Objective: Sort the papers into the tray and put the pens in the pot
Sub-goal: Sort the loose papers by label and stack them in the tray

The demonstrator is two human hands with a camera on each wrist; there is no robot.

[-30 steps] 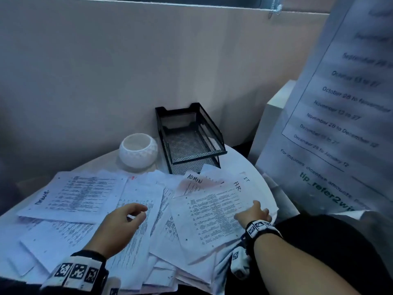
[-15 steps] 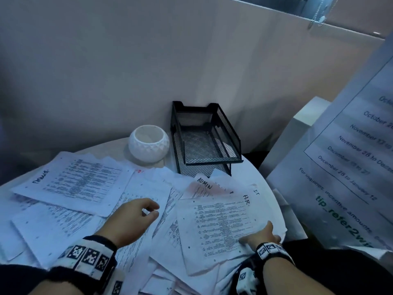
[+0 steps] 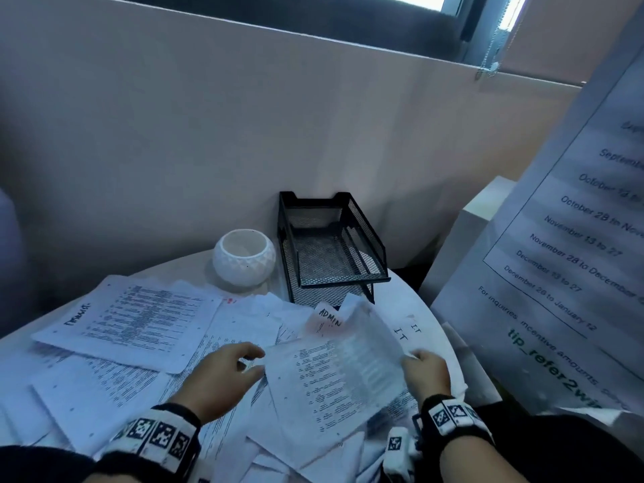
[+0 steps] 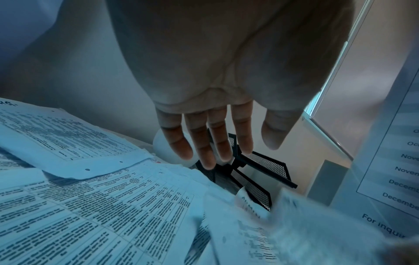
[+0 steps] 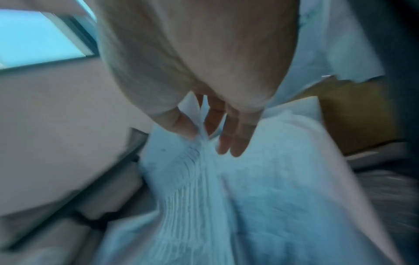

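moved: printed sheet (image 3: 334, 374) flat on the pile a second ago, right edge now lifted and curling
right hand (image 3: 427, 373): thumb and fingers pinch that sheet's right edge, at 4 o'clock on the table (image 3: 423, 313)
left hand (image 3: 223, 378): hovers at 6 o'clock over the papers (image 3: 129, 346), fingers straight and relaxed, holds nothing
tray (image 3: 331, 249): black mesh, 12 o'clock, no paper in it
pot (image 3: 244, 256): white, just beside the tray at 11 o'clock
pens: none seen

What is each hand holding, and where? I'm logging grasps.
The right hand pinches a printed sheet at its right edge, lifting it off the pile. The left hand holds nothing; its fingers hang straight over the papers.
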